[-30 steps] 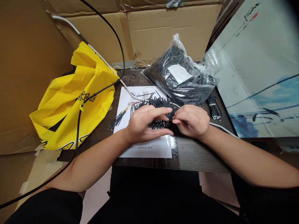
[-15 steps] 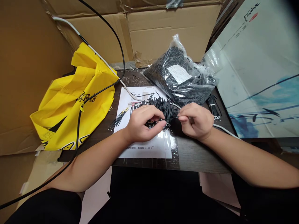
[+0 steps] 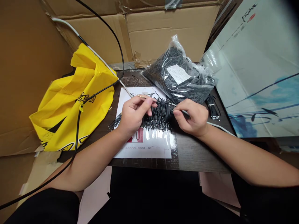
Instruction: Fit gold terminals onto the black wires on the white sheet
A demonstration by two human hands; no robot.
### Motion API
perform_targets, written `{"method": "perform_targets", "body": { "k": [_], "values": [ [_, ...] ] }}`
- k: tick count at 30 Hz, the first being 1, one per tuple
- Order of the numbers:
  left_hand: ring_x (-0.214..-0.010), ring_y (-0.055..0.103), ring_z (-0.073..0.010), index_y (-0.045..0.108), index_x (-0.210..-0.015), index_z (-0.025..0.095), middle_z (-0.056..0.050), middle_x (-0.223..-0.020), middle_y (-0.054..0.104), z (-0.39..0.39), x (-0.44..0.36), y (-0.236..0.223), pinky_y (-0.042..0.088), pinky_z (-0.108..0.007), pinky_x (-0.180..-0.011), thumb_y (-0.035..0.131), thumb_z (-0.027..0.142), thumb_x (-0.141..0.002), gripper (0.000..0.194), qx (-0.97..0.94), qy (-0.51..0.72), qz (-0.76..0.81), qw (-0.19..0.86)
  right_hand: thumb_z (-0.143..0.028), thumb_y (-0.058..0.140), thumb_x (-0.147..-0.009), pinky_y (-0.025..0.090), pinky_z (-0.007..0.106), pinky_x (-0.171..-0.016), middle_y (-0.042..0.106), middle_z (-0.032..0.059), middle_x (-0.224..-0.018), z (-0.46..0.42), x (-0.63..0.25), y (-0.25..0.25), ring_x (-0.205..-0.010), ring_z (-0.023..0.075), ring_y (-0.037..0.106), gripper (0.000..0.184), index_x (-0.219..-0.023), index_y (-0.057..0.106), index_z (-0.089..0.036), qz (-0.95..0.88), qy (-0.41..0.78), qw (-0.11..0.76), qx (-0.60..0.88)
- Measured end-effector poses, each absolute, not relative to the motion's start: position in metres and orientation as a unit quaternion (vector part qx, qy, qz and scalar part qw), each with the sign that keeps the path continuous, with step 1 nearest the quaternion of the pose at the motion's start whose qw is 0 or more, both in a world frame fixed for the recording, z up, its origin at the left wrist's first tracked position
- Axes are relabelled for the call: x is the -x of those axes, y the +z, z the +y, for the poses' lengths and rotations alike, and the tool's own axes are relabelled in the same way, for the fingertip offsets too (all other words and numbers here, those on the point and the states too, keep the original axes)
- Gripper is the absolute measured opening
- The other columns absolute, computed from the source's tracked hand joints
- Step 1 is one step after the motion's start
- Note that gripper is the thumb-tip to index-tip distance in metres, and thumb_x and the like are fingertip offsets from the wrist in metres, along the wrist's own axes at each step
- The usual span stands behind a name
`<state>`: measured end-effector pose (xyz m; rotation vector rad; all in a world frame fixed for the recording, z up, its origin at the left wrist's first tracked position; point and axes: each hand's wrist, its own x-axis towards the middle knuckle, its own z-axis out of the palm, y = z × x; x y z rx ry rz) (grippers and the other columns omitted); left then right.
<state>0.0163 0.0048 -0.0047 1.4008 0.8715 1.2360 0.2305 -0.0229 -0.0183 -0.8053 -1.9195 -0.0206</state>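
Observation:
My left hand (image 3: 135, 113) pinches a thin black wire (image 3: 163, 103) between thumb and finger; a gold-coloured tip (image 3: 140, 96) sticks out past the fingers. My right hand (image 3: 192, 117) is closed, its thumb and forefinger pinched at the wire's other end. The wire stretches nearly level between both hands. Beneath it lies a dense pile of short black wires (image 3: 158, 116) with shiny ends, resting on a printed sheet (image 3: 151, 152). Partly behind my left wrist is a smaller group of black wires (image 3: 114, 122).
Behind the pile stands a clear plastic bag (image 3: 179, 74) filled with black pieces. A tied black bundle (image 3: 212, 105) lies to its right. A yellow bag (image 3: 93, 81) sits at left, crossed by a black cable (image 3: 78, 133). Cardboard (image 3: 168, 34) walls the back of the dark table (image 3: 198, 155).
My left hand has lifted and turned, so the wire's gold tip now shows beyond its fingers. My right hand has shifted slightly left and up. More of the wire pile is uncovered.

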Motion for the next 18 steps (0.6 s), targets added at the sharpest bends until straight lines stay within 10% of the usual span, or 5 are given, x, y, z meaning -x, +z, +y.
{"method": "perform_targets", "body": {
  "k": [8, 18],
  "values": [
    [-0.06, 0.057, -0.0068, 0.044, -0.079, 0.019, 0.0, -0.074, 0.062, 0.006, -0.012, -0.005, 0.047, -0.023, -0.061, 0.04, 0.04, -0.099, 0.03, -0.626, 0.526, 0.312, 0.484, -0.012, 0.065, -0.086, 0.049, 0.024, -0.065, 0.068, 0.0016, -0.078, -0.022, -0.231, -0.019, -0.07, 0.0103, 0.062, 0.008, -0.091, 0.061, -0.017, -0.791, -0.01, 0.508, 0.341],
    [-0.059, 0.052, -0.0056, 0.056, -0.099, 0.019, 0.003, -0.072, 0.06, -0.012, -0.011, 0.003, 0.041, -0.02, -0.059, 0.041, 0.035, -0.1, 0.022, -0.872, 0.349, 0.296, 0.172, -0.019, 0.068, -0.087, 0.053, 0.024, -0.068, 0.071, 0.0001, -0.08, -0.022, -0.23, -0.021, -0.071, 0.0113, 0.066, 0.011, -0.096, 0.062, -0.019, -0.809, -0.033, 0.501, 0.304]
  ]
}}
